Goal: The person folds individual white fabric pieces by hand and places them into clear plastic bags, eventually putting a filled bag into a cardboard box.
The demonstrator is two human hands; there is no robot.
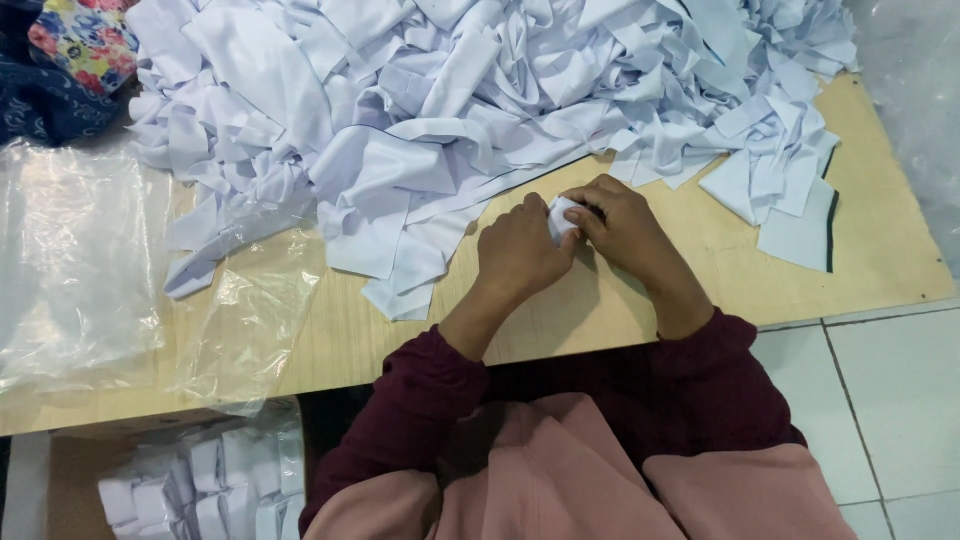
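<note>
White scrap pinched between closed left hand and right hand: fold tight, edges aligned, clear of pile beyond.

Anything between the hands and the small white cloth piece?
Nothing visible. The left hand and right hand already pinch the small white cloth piece between their fingers, above the wooden table, just clear of the white cloth pile.
</note>
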